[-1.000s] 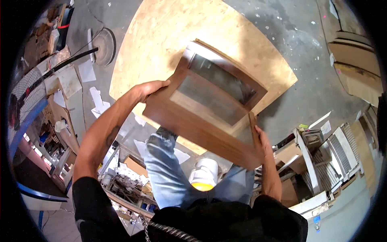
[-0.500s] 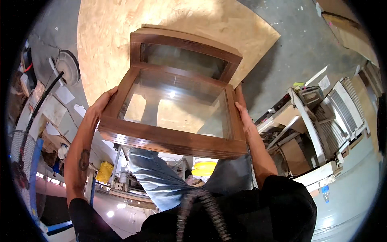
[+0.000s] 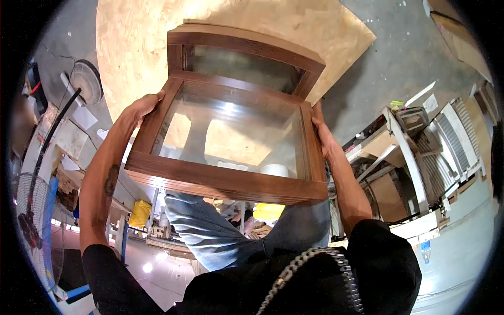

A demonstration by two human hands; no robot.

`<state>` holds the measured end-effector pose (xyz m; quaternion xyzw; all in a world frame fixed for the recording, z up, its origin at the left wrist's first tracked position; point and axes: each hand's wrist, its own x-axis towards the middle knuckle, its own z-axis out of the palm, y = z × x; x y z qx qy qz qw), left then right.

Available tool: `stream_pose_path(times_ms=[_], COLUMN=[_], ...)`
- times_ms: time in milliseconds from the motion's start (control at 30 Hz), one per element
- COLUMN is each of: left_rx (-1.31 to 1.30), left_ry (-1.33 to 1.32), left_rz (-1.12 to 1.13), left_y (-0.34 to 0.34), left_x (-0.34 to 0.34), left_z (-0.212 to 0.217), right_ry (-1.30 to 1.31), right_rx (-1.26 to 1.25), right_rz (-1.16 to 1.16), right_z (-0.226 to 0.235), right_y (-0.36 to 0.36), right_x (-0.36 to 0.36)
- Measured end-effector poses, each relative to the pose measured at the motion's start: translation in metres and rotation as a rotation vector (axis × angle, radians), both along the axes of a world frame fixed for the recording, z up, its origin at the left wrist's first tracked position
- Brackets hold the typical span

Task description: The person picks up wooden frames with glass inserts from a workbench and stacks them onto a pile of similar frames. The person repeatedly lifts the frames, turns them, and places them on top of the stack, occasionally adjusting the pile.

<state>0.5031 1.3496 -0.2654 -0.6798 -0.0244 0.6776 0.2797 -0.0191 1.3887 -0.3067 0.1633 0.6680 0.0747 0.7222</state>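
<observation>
In front of me I hold a brown, wood-grained window frame [image 3: 220, 176] with a clear glass pane. My left hand [image 3: 144, 107] is closed on its left side, thumb at the far left corner. My right hand [image 3: 325, 137] grips the right side, its fingers partly hidden by the edge. The near rail is closest to my body, above my jeans. Just beyond lies a second brown window frame [image 3: 247, 42], also glazed, on a plywood sheet [image 3: 131, 47]. The held frame overlaps its near part; whether the two touch I cannot tell.
A metal rack of scrap boards and panels [image 3: 404, 163] stands on the right. To the left are a pedestal fan [image 3: 29, 226] and a round grey base [image 3: 86, 81]. A yellow bag [image 3: 140, 214] and a workbench lie behind me. Grey floor borders the plywood.
The view has shifted slightly. Both hands still grip the held frame, and the frame sits a little closer with more of the rear frame's glass showing. The chain on my chest has swung right.
</observation>
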Motion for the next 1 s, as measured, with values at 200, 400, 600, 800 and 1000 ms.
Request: stream_pose_path(times_ms=[200,400,600,800,1000], left_rx=[-0.040,-0.060,-0.227,-0.206,-0.601], left_ry=[-0.063,-0.021,0.068,0.034,0.125], left_rz=[-0.071,0.095,0.306,-0.159,-0.237], left_y=[0.003,-0.001,0.032,0.015,0.060], left_x=[0.001,0.000,0.019,0.009,0.011], left_z=[-0.005,0.000,-0.033,-0.017,-0.002], right_ry=[0.021,-0.108,-0.070,0.014,0.006], right_rx=[0.006,-0.229,-0.438,-0.714,-0.953], right_rz=[-0.036,0.019,0.188,0.467,0.449], right_z=[-0.002,-0.027,-0.066,-0.033,-0.029], right_y=[-0.004,0.014,0.044,0.026,0.036], right_x=[0.004,-0.012,-0.039,-0.010,-0.040])
